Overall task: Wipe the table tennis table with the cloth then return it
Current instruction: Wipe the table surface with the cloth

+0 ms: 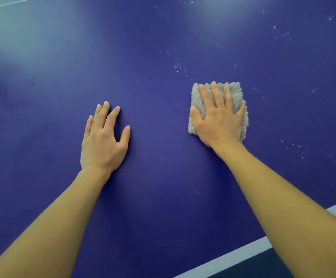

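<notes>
**Mia:** Where is the cloth [236, 91] lying?

**Tom:** It is lying flat on the blue bench [163, 57], right under the right hand [219, 121]. The hand is pressing down on it with straight, spread fingers. It is not curling round it.

**Mia:** Are you seeing all of the cloth?

**Tom:** No. The hand is hiding its middle. Only fluffy grey edges are peeking out past the fingertips and on both sides of the palm. I cannot tell if it is folded.

**Mia:** What is the left hand [103, 141] doing?

**Tom:** It is resting flat on the bare bench, fingers straight, holding nothing. It is sitting well apart from the cloth, on the thumb side of the right hand.

**Mia:** What are those little white bits [180, 67]?

**Tom:** They are lying past the right hand's fingertips and out beyond its little finger. They are too small to tell what they are.

**Mia:** And the white stripe [233, 255]?

**Tom:** It is running along the bench edge, back under the right forearm. The arm is covering part of it. The picture is cutting off both arms at the bottom.

**Mia:** Is anything showing far away?

**Tom:** A thin pale line [8, 4] is showing far beyond the left hand, but bright shine is making that corner hard to see.
</notes>
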